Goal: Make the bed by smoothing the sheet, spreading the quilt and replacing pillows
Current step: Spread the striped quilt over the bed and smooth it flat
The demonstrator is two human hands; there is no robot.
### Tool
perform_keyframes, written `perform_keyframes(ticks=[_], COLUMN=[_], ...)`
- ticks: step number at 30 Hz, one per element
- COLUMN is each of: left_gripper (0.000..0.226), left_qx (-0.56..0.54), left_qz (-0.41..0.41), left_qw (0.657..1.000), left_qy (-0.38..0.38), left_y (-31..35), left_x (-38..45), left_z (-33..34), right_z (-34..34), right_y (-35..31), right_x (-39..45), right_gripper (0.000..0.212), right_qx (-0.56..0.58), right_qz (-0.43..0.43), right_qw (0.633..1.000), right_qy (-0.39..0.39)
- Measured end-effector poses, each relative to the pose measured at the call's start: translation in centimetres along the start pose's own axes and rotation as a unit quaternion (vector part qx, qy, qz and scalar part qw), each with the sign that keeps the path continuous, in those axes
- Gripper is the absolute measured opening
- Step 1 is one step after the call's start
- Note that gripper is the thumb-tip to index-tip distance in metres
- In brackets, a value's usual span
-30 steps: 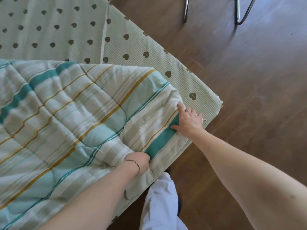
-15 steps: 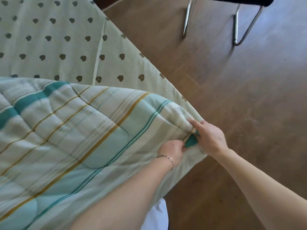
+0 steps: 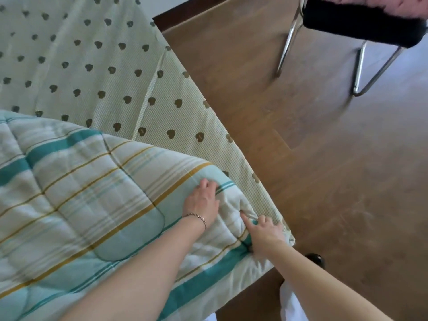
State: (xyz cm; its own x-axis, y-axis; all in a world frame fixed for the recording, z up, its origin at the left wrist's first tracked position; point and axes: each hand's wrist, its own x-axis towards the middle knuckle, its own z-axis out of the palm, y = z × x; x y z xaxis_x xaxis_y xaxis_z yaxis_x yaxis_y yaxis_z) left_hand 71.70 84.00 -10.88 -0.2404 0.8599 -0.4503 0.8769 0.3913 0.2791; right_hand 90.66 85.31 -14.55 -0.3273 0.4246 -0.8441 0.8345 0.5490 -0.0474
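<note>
While both hands work at the near right corner of the bed, the left hand [image 3: 202, 202] lies palm-down on the striped quilt [image 3: 92, 193]. Its fingers [image 3: 208, 185] are fairly straight, close together, and press into the padding beside the ochre and teal stripes. Nothing is gripped by them. A thin chain bracelet [image 3: 196, 217] circles that wrist.

Right hand [image 3: 264, 235]: sits at the quilt's corner, just beside the mattress edge. Index finger [image 3: 245, 217] is extended and pokes into a fold of the white fabric. The other fingers curl down against the quilt's teal border; whether they pinch cloth or only bear on it I cannot tell, since the fold hides the tips.

Quilt position: covers the near and left part of the bed, puffed and rounded at its far right corner, the teal border running along the near edge. Beyond it the pale green sheet [image 3: 92, 66], printed with dark hearts, lies flat and exposed over the far part of the mattress, with a seam line running diagonally through it.

Surroundings: brown wood-look floor [image 3: 335, 181] to the right. A chair [image 3: 361, 24] with chrome tube legs and a black seat stands at top right, well apart from the bed, something pink on it at the frame edge. White clothing [image 3: 291, 302] of the person shows at bottom. A small dark object [image 3: 316, 259] sits on the floor near the right forearm; too blurred to identify.
</note>
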Motion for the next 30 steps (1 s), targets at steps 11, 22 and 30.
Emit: perform_keyframes(ticks=[11, 22, 30], left_gripper=[0.042, 0.051, 0.043], left_qx=[0.066, 0.076, 0.026], left_qz=[-0.172, -0.131, -0.224], left_qw=[0.983, 0.987, 0.974], left_qy=[-0.006, -0.058, -0.017], left_y=[6.6, -1.0, -7.6], left_x=[2.1, 7.7, 8.9], left_z=[-3.3, -7.1, -5.8], right_z=[-12.8, -20.4, -18.6], right_y=[9.3, 0.8, -8.5], right_x=[-0.6, 6.1, 13.5], right_gripper=[0.048, 0.036, 0.020], right_qx=[0.085, 0.265, 0.540], right_qz=[-0.173, -0.136, 0.023], right_qw=[0.981, 0.954, 0.838], right_qy=[0.018, 0.036, -0.069])
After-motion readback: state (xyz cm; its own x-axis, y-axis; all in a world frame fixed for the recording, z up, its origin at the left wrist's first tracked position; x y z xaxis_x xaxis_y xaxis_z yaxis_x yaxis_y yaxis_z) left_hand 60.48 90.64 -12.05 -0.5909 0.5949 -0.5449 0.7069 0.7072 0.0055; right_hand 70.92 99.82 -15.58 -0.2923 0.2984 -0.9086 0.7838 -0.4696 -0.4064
